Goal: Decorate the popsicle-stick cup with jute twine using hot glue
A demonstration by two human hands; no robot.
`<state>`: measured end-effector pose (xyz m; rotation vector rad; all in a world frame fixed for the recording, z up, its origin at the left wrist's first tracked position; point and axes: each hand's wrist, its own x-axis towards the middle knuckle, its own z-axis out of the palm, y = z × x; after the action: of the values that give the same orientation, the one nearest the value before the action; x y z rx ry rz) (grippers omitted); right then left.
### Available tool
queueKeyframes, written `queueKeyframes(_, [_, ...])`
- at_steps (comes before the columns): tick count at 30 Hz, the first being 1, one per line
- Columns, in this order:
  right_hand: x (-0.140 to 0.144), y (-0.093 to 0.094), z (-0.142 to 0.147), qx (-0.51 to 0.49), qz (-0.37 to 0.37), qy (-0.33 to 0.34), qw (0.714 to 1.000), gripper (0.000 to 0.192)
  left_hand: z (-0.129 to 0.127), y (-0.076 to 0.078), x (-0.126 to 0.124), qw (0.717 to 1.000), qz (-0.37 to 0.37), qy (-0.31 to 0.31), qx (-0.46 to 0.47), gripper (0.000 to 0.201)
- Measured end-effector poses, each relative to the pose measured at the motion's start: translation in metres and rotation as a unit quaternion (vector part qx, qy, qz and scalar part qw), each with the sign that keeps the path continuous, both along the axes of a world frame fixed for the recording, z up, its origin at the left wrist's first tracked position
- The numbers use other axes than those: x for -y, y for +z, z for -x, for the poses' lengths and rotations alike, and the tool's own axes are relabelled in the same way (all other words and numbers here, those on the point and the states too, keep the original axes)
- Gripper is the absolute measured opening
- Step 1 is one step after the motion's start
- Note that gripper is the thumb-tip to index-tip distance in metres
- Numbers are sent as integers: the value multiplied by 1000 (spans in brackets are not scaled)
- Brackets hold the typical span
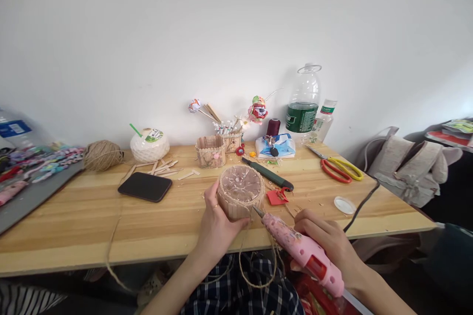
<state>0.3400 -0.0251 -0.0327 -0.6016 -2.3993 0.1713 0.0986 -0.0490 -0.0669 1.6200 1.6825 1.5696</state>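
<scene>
My left hand (218, 226) is wrapped round the side of a small round pot (242, 189), tilted so that its clear plastic bottom faces me. Wooden strips cover the pot's side, and twine runs along its edge. In my right hand (328, 236) is a pink hot glue gun (295, 246), its metal nozzle at the pot's twined edge; I cannot tell whether it touches. A loose length of twine (257, 285) hangs in a loop below the pot. A red paper piece (277, 197) lies just right of the pot.
Behind stand a decorated wooden pot (210, 151), a tissue pack (275, 146) and a large plastic bottle (303, 108). A green utility knife (269, 175), scissors (338, 167) and a white lid (345, 205) lie rightward. Leftward are a phone (145, 187) and a twine ball (102, 155).
</scene>
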Motion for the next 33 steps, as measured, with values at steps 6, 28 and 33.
queueKeyframes(6, [-1,-1,1,10,5,-11,1000,39,-2,0,0,1000,-2,9,-11,103])
queueKeyframes(28, [-1,8,-2,35,-58,-35,997,41,-1,1,1,999,29,21,-21,103])
queueKeyframes(33, [-1,7,-4,23,-64,-37,997,39,-1,2,2,999,14,23,-37,102])
